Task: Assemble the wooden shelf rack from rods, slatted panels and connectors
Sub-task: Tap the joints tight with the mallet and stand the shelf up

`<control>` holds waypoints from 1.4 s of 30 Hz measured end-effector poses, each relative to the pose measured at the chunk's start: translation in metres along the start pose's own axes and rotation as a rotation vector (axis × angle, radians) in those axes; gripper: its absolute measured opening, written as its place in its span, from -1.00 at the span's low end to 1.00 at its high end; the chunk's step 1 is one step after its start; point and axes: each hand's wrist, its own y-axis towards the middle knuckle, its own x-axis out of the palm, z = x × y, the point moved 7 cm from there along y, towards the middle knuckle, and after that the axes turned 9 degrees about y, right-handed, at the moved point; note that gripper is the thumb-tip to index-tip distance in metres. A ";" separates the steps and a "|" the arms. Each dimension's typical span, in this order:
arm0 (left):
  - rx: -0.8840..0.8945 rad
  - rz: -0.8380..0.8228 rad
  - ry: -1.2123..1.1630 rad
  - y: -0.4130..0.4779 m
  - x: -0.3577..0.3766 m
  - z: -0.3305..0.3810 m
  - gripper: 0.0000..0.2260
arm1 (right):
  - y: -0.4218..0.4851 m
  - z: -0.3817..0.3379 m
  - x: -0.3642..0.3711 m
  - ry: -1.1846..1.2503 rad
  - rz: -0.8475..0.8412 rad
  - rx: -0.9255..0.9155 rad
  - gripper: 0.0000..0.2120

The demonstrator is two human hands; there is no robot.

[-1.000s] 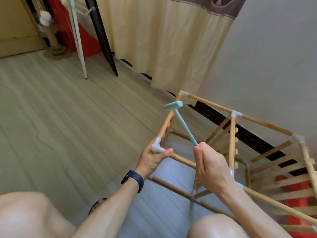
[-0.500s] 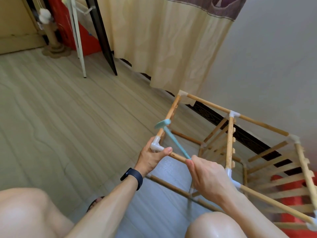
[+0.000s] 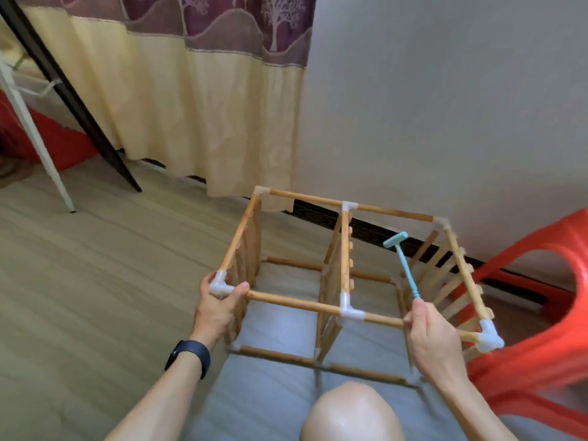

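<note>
The rack [image 3: 345, 249] stands on a wood floor [image 3: 95, 281], by a white wall [image 3: 445, 106] and a curtain [image 3: 206, 106]. My left hand [image 3: 219, 310] still grips the corner joint [image 3: 221, 286]. My right hand [image 3: 432, 338] has slid away from it along the front rod [image 3: 296, 302]. It grips the blue hammer [image 3: 402, 265], head up past my fingertips. A red stool [image 3: 541, 345] sits just right of that hand. My knee [image 3: 350, 412] is below.

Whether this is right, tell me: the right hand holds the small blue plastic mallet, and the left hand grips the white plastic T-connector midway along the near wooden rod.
No. The head view shows the left hand gripping the white plastic corner connector at the left end of the near wooden rod. The right hand holds the small blue plastic mallet.
</note>
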 end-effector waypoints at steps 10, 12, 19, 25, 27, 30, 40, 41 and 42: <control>0.604 0.145 0.930 -0.036 0.075 0.106 -0.51 | -0.006 0.126 -0.089 0.189 0.315 0.536 -0.43; 0.561 -0.087 1.096 -0.050 0.120 0.108 -0.43 | -0.009 0.131 -0.083 0.285 0.297 0.598 -0.43; 0.376 -0.214 1.188 -0.072 0.173 0.110 -0.53 | 0.005 0.126 -0.088 0.501 0.359 0.674 -0.59; 0.287 -0.131 0.965 -0.066 0.148 0.131 -0.53 | 0.031 0.061 -0.123 0.517 0.421 0.457 -0.57; 0.244 -0.101 0.858 -0.060 0.130 0.141 -0.54 | 0.046 0.024 -0.127 0.529 0.409 0.357 -0.53; 0.153 -0.077 0.666 -0.053 0.102 0.153 -0.59 | 0.065 -0.037 -0.134 0.553 0.394 0.180 -0.49; -0.090 -0.130 0.084 -0.053 0.076 0.103 -0.67 | 0.099 -0.202 -0.077 0.467 0.165 -0.271 -0.56; -0.107 -0.151 0.085 -0.053 0.076 0.097 -0.68 | 0.095 -0.214 -0.067 0.420 0.149 -0.310 -0.58; -0.122 -0.163 0.118 -0.051 0.075 0.091 -0.65 | 0.092 -0.223 -0.057 0.392 0.131 -0.343 -0.60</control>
